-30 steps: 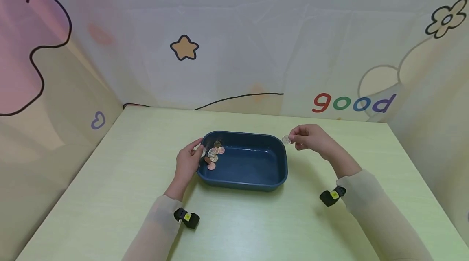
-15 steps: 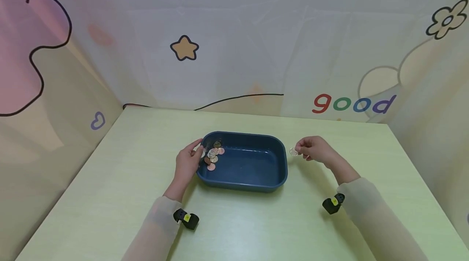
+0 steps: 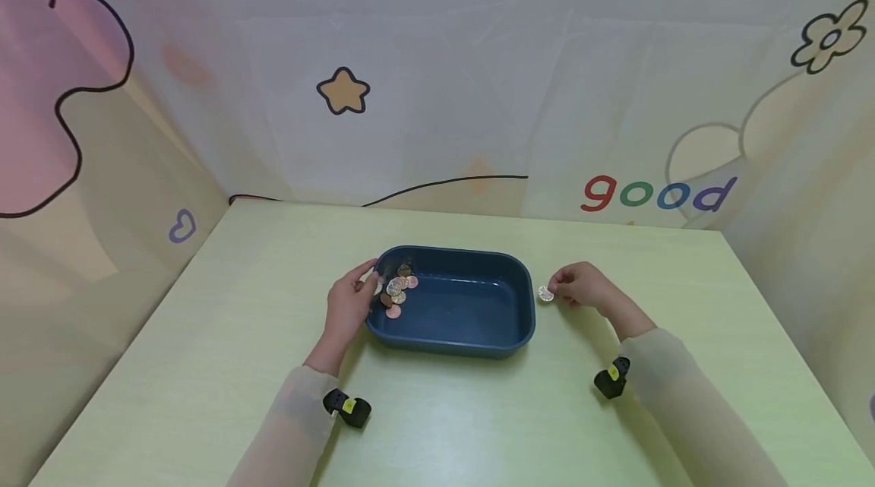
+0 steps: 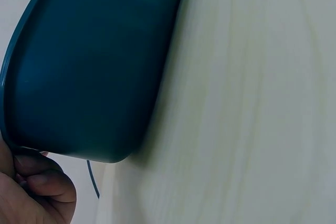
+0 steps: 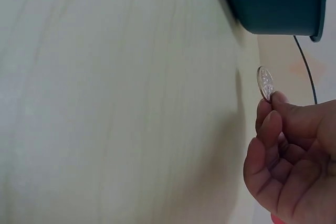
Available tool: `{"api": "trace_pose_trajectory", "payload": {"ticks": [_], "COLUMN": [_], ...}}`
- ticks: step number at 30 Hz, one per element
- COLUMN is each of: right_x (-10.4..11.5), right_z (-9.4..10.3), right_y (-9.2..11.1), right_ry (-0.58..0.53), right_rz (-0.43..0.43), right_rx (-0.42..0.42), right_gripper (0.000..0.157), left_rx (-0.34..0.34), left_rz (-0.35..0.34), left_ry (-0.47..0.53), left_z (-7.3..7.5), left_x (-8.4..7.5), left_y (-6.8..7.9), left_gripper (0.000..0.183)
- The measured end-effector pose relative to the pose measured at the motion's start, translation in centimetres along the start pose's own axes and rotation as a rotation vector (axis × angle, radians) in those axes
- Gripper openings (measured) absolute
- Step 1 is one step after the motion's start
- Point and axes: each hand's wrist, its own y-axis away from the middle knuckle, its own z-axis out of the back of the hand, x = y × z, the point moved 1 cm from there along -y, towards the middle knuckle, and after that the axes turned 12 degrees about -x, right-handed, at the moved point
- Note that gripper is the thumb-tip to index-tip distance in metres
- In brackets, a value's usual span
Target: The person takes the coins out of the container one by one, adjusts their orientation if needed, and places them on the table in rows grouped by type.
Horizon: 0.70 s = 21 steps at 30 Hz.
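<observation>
A dark blue rectangular tray sits mid-table, with several silver, gold and copper-coloured coins bunched at its left end inside. My left hand grips the rim at that end, and in the left wrist view its curled fingers show at the tray's corner. A pale coin shows close beside the left thumb; whether the thumb touches it I cannot tell. To the right of the tray, my right hand pinches a silver coin between thumb and fingertips, above the table and apart from the tray.
Beneath everything is a pale wooden table. A printed cloth backdrop with a star, a flower and the word "good" rises behind and at both sides. Black wrist cameras are strapped over the sleeves.
My right hand, with the silver coin pinched in it, has come down and nearer, from above the tray's upper right corner to beside its right side. The left hand and tray stay in place.
</observation>
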Motion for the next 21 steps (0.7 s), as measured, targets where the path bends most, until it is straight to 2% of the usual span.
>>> {"api": "trace_pose_trajectory", "payload": {"ticks": [6,11,21], "right_x": [-0.53,-0.57,-0.39], "right_z": [-0.51,-0.51,-0.17], "right_y": [-0.42,-0.44,-0.22], "right_ry": [0.057,0.053,0.081], "right_rz": [0.020,0.020,-0.022], "right_rx": [-0.006,-0.010,0.003], "right_gripper": [0.017,0.018,0.020], "left_rx": [-0.004,0.000,0.003], "left_rz": [-0.016,-0.026,-0.022], "left_ry": [-0.011,-0.016,-0.027], "left_z": [0.06,0.12,-0.03], "left_x": [0.10,0.02,0.09], "left_y": [0.13,0.06,0.04], "left_gripper": [0.040,0.040,0.041]}}
